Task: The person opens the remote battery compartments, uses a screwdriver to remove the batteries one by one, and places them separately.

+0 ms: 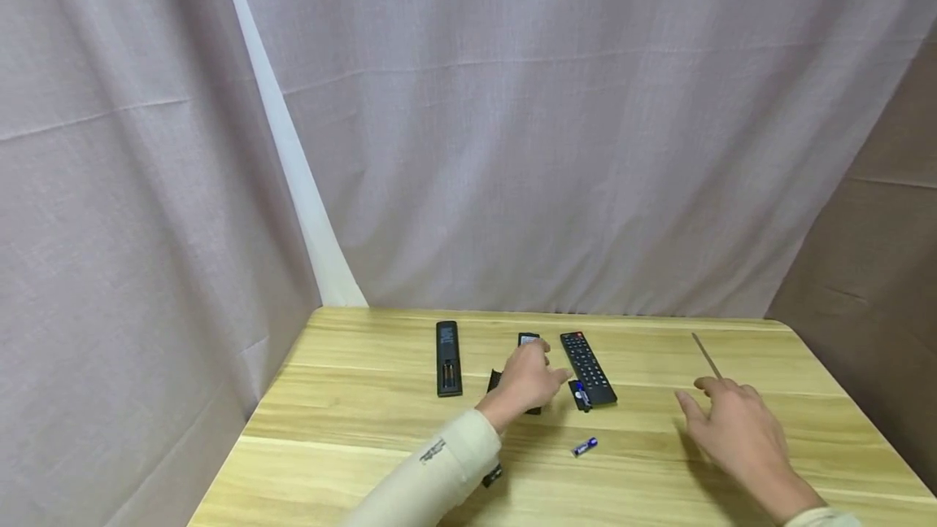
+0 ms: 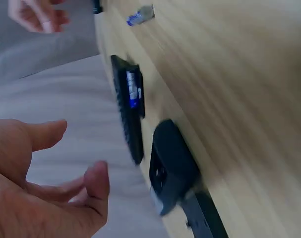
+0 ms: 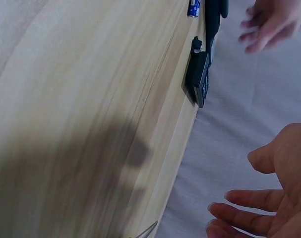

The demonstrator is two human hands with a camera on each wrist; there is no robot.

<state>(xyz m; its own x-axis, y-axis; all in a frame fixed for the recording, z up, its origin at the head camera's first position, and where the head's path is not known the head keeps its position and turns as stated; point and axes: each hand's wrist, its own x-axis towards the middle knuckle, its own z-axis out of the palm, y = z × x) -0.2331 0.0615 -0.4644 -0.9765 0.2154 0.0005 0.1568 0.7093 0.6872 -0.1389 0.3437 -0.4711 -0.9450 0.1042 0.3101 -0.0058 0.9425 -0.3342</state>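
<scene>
My left hand (image 1: 529, 381) hovers over a black remote control (image 1: 529, 337) in the middle of the table, hiding most of it. In the left wrist view, its thumb and fingers are apart with nothing between them. To its right lies a black remote with buttons up (image 1: 586, 360); beside that, a blue battery (image 1: 582, 394) rests on a small black piece (image 1: 576, 397). Off to the right, my right hand (image 1: 739, 429) is held above the table, fingers loosely spread and holding nothing. Just beyond its fingers lies a thin metal tool (image 1: 705, 353), showing two narrow tips in the right wrist view.
Another remote (image 1: 449, 340) lies back up at the left, its battery compartment uncovered. A loose blue battery (image 1: 585, 447) lies nearer the front. One black piece (image 1: 494, 381) shows beside the left wrist, another (image 1: 493, 476) beside the sleeve. Curtains (image 1: 512, 145) hang behind the table (image 1: 351, 413).
</scene>
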